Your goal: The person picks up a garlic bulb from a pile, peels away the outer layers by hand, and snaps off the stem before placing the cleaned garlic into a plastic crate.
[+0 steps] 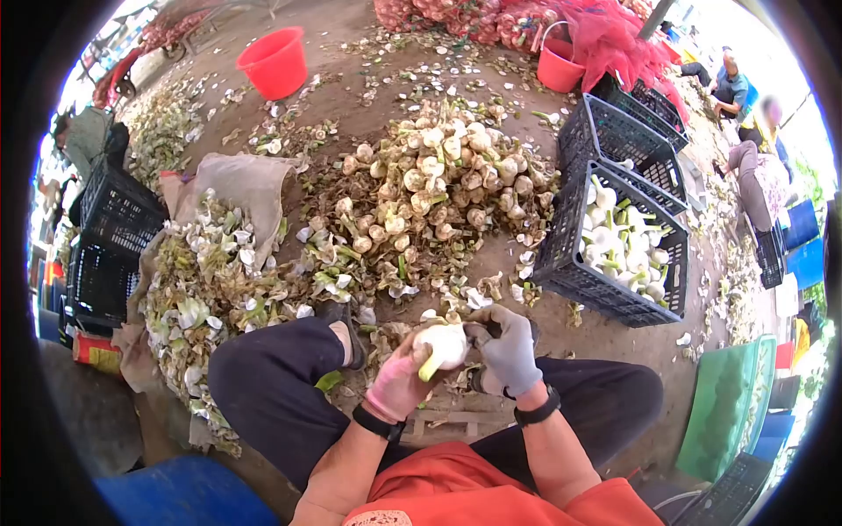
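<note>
My left hand (399, 381), in a pinkish glove, is closed around a white garlic bulb (445, 345) with a short green stem pointing down toward me. At the bulb's right side is my right hand (511, 352) in a grey glove. Its fingers are bent and pressed together against the bulb's edge; what they pinch is hidden. Beyond my hands lies a heap of untrimmed garlic bulbs (438, 175) with brown dry leaves. To the right, a black plastic crate (561, 272) holds cleaned white bulbs with green stems.
Peeled skins (197, 307) are piled on a cloth (232, 193) at the left, near black crates (118, 210). More crates (627, 145) stand behind the filled one. Red buckets (274, 63) and net sacks (465, 19) are farther back. Other people (732, 86) sit at the right.
</note>
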The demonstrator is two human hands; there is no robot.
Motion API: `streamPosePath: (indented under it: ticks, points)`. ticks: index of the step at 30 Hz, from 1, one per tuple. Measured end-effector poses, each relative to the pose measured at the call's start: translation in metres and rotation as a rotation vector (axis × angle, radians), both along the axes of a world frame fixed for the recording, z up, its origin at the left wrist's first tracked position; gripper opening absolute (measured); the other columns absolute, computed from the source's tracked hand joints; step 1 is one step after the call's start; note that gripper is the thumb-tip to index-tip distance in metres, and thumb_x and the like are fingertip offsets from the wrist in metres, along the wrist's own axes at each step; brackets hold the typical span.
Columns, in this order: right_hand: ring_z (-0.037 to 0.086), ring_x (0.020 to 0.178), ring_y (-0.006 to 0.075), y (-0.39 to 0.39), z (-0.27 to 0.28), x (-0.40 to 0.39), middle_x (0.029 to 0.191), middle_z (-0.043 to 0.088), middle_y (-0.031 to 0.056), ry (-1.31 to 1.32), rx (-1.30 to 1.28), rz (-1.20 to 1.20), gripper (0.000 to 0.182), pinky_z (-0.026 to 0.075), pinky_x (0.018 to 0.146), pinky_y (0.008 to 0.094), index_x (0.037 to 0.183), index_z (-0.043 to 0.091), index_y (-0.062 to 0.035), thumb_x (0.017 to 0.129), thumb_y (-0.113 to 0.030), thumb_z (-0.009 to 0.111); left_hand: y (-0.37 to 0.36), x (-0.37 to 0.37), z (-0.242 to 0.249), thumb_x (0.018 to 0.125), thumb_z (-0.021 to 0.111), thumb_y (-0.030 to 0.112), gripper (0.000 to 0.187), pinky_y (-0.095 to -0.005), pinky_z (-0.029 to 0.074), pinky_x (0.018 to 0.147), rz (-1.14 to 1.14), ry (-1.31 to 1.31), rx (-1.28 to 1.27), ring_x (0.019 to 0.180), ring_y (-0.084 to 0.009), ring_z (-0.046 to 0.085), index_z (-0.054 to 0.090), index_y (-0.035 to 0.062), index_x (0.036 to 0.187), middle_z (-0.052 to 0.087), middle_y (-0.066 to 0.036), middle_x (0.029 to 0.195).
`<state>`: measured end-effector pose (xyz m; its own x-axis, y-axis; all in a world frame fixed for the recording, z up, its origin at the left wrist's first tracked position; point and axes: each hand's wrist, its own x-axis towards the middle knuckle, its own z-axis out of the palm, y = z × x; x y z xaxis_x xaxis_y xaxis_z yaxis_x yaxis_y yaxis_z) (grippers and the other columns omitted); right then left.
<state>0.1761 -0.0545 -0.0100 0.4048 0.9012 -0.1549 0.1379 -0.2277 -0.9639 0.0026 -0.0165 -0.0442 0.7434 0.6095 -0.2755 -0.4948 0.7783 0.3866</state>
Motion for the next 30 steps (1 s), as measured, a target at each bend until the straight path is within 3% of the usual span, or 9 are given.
streamPosePath:
  ticks: [3, 5, 9, 11, 14, 19, 21, 23, 30]
  points:
    - [0.06, 0.065, 0.011, 0.013, -0.04, 0.012, 0.073, 0.067, 0.0092, -0.352, -0.055, 0.018, 0.01, 0.048, 0.062, 0.0265, 0.088, 0.066, 0.0012, 0.08, -0.005, 0.066, -0.015, 0.008, -0.016, 0.094, 0.056, 0.033, 0.05, -0.0465, 0.045, 0.099, -0.135, -0.051, -0.112, 0.116, -0.0281, 0.054, 0.045, 0.004, 0.133, 0.055, -0.012, 0.127]
    - [0.063, 0.065, 0.0273, 0.017, -0.055, 0.012, 0.072, 0.065, 0.0148, -0.487, -0.065, 0.08, 0.013, 0.049, 0.063, 0.0347, 0.085, 0.066, -0.0029, 0.076, -0.011, 0.065, -0.014, 0.007, -0.015, 0.094, 0.056, 0.034, 0.049, -0.0464, 0.046, 0.098, -0.129, -0.059, -0.166, 0.115, -0.0281, 0.055, 0.046, 0.0043, 0.132, 0.056, -0.013, 0.126]
    - [0.064, 0.075, 0.0319, 0.014, -0.083, 0.015, 0.081, 0.066, 0.0148, -0.655, -0.233, 0.224, 0.018, 0.05, 0.068, 0.0386, 0.086, 0.067, -0.0058, 0.072, -0.017, 0.068, -0.014, 0.005, -0.003, 0.092, 0.054, 0.035, 0.047, -0.0457, 0.049, 0.096, -0.163, -0.107, -0.271, 0.111, -0.0284, 0.058, 0.049, 0.0049, 0.128, 0.058, -0.015, 0.123]
    - [0.064, 0.079, 0.0324, 0.0, -0.102, 0.021, 0.085, 0.066, 0.0144, -0.791, -0.313, 0.265, 0.02, 0.051, 0.07, 0.0391, 0.087, 0.068, -0.007, 0.071, -0.019, 0.069, -0.015, 0.005, 0.004, 0.082, 0.068, 0.024, 0.053, -0.0442, 0.05, 0.093, -0.256, -0.064, -0.109, 0.105, -0.0295, 0.061, 0.047, 0.0055, 0.127, 0.06, -0.015, 0.115]
    - [0.061, 0.097, 0.0347, -0.016, -0.105, 0.039, 0.1, 0.065, 0.0166, -0.569, -0.361, 0.25, 0.031, 0.049, 0.084, 0.0397, 0.102, 0.069, -0.0132, 0.07, -0.014, 0.069, -0.011, -0.001, -0.001, 0.08, 0.07, 0.016, 0.054, -0.038, 0.051, 0.088, -0.156, -0.043, -0.074, 0.103, -0.0252, 0.061, 0.047, 0.004, 0.127, 0.06, -0.013, 0.114]
    - [0.06, 0.102, 0.0175, -0.004, 0.004, 0.024, 0.111, 0.063, 0.0073, 0.405, -0.048, 0.191, 0.035, 0.048, 0.087, 0.0296, 0.11, 0.065, -0.0019, 0.076, 0.004, 0.067, -0.002, 0.004, 0.007, 0.081, 0.068, 0.005, 0.049, -0.0351, 0.049, 0.09, -0.031, 0.07, -0.099, 0.105, -0.0211, 0.06, 0.048, 0.0018, 0.126, 0.059, -0.01, 0.115]
    - [0.059, 0.102, 0.0153, -0.005, 0.024, 0.018, 0.111, 0.062, 0.0066, 0.643, -0.027, 0.196, 0.034, 0.048, 0.087, 0.0281, 0.111, 0.065, -0.0002, 0.078, 0.006, 0.066, -0.002, 0.006, 0.003, 0.08, 0.073, 0.018, 0.059, -0.033, 0.056, 0.079, -0.047, 0.124, -0.014, 0.099, -0.0224, 0.063, 0.045, 0.004, 0.13, 0.061, -0.01, 0.112]
    - [0.059, 0.099, 0.0165, -0.008, 0.026, 0.01, 0.113, 0.06, 0.0071, 0.16, -0.072, 0.358, 0.03, 0.048, 0.087, 0.0279, 0.112, 0.065, -0.002, 0.083, 0.002, 0.067, -0.005, 0.009, -0.001, 0.081, 0.073, 0.018, 0.058, -0.0355, 0.052, 0.088, -0.018, 0.151, -0.017, 0.101, -0.0225, 0.062, 0.044, 0.0019, 0.129, 0.059, -0.01, 0.114]
    - [0.061, 0.087, 0.0157, -0.011, 0.001, 0.001, 0.09, 0.065, 0.0108, -0.234, 0.102, 0.267, 0.02, 0.048, 0.073, 0.0267, 0.094, 0.064, 0.0013, 0.078, 0.009, 0.056, -0.008, -0.005, 0.0, 0.081, 0.076, 0.029, 0.061, -0.0363, 0.049, 0.093, -0.123, 0.163, -0.038, 0.104, -0.0213, 0.061, 0.046, 0.0013, 0.127, 0.06, -0.009, 0.112]
